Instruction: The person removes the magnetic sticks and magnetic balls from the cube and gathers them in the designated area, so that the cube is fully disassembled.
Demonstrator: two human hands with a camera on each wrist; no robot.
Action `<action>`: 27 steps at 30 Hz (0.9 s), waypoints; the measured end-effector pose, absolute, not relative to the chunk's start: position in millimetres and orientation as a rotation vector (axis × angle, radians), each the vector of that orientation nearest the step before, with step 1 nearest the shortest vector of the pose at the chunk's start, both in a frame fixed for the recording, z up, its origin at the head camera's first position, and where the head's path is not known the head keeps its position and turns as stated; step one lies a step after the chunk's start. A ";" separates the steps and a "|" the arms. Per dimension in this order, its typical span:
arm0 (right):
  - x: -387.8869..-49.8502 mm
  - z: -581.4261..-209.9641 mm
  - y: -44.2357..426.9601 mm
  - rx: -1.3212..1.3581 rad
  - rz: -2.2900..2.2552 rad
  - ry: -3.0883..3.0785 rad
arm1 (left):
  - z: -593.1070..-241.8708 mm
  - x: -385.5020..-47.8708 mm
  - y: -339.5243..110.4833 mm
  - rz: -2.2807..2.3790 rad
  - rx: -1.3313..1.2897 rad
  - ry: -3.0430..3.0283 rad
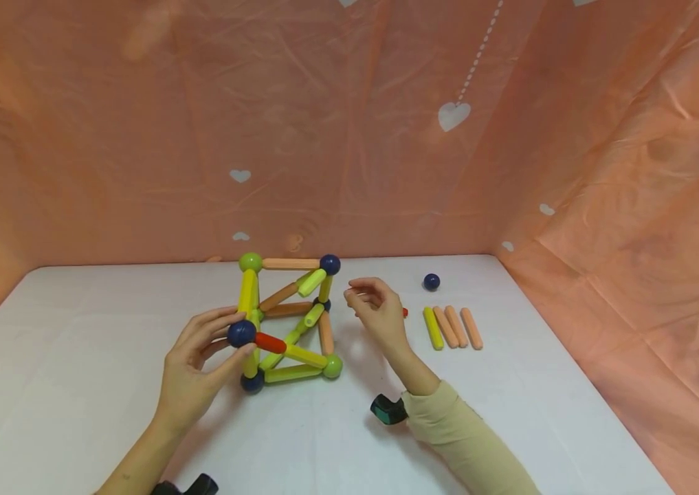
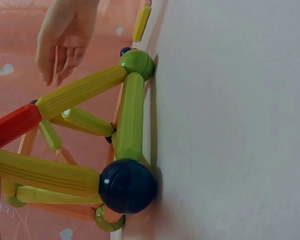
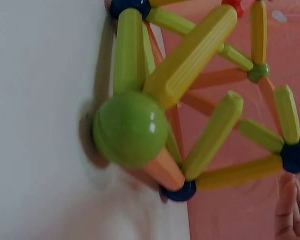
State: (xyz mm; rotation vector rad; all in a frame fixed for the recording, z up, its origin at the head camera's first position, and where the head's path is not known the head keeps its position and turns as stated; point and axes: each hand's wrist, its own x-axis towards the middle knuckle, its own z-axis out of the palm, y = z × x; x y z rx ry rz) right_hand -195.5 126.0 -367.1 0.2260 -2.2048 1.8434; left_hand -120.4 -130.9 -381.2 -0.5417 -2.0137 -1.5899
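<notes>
A cube-like structure of magnetic building sticks and balls stands on the table, with a peach stick (image 1: 290, 264) along its top back. My left hand (image 1: 191, 368) pinches the navy ball (image 1: 241, 334) at its near top left corner. From that ball a red stick (image 1: 271, 343) joined to a yellow stick (image 1: 306, 356) slants down to a green ball (image 1: 333, 366). To the right, my right hand (image 1: 379, 316) hovers with loosely bent fingers and nothing in them. Its fingertips (image 3: 287, 205) show close to a navy ball (image 3: 294, 156) in the right wrist view; contact is unclear.
Right of the structure lie a loose yellow stick (image 1: 433, 328), several peach sticks (image 1: 471, 328) and a navy ball (image 1: 431, 282). A red piece (image 1: 405, 313) is mostly hidden behind my right hand. An orange cloth (image 1: 349, 137) hangs behind the white table (image 1: 324, 447).
</notes>
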 end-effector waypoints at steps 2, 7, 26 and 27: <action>-194.4 -364.7 119.8 0.251 1.839 -2.189 | -380.9 -120.6 -130.8 -1.589 -0.541 -2.011; -193.8 -363.1 105.0 0.299 1.795 -2.170 | -380.0 -121.0 -130.8 -1.586 -0.538 -2.010; -196.4 -367.4 63.3 0.355 1.627 -2.116 | -381.4 -120.7 -131.1 -1.611 -0.541 -2.000; -197.2 -367.1 62.6 0.350 1.595 -2.122 | -381.4 -120.7 -130.8 -1.610 -0.541 -1.999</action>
